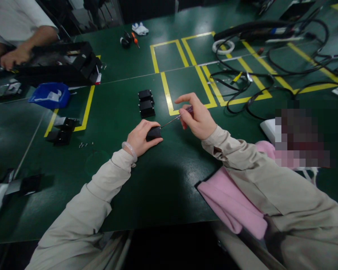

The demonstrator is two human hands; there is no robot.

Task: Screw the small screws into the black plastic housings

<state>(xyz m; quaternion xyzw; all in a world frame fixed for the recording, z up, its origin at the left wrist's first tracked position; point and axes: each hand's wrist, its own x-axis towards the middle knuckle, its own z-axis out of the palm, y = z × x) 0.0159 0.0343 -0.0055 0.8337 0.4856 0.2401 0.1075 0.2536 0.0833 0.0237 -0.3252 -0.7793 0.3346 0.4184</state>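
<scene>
- Black block looks smooth, plastic
- Screwdriver shaft is shiny metal
- Tabletop is smooth, glossy
- Pink cloth looks matt
- Blue tray looks plastic

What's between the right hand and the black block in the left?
A screwdriver: in the head view, its thin shaft slants from the right hand down to the black block.

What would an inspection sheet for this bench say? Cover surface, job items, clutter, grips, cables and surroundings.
Surface: green tabletop with yellow markings.
Job items: black block; screwdriver, tip at the block's right end; more black blocks beyond.
Clutter: loose screws, pink cloth, white roll.
Grips: left grip around the block; right grip holding the screwdriver.
Cables: black cables, looped at far right.
Surroundings: co-worker's hand at a black case, far left.
</scene>
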